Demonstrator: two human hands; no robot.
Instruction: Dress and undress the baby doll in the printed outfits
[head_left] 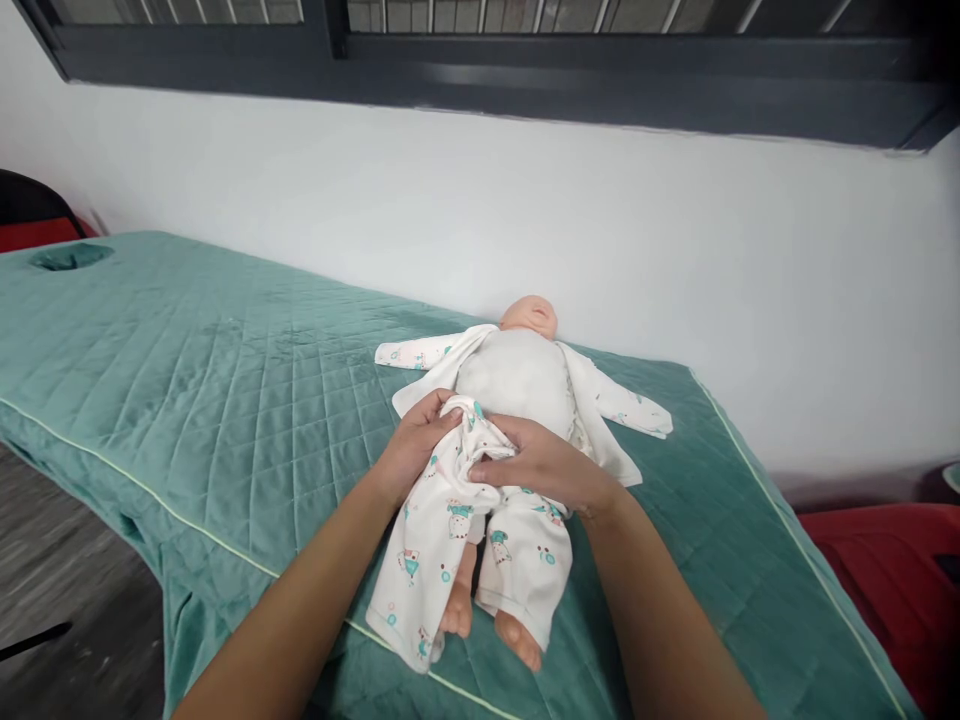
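Observation:
A baby doll [529, 315] lies on its back with its feet toward me. Its white printed jacket [622, 410] is spread open around a white padded body [517, 375], the sleeves stretched out to both sides. White printed baby pants [427, 520] lie over the legs, and both bare feet stick out near the cuffs. My left hand [416, 440] pinches the waistband on its left side. On the other side, my right hand [536, 460] grips the bunched waist fabric, thumb in front. Some fingertips are hidden by the cloth.
A green quilted cover [225, 400] drapes the bed, with a round hole [73, 256] at the far left. Behind stands a white wall [360, 190] under a dark window frame [487, 80]. Red chairs [885, 570] flank the bed's right and far-left ends.

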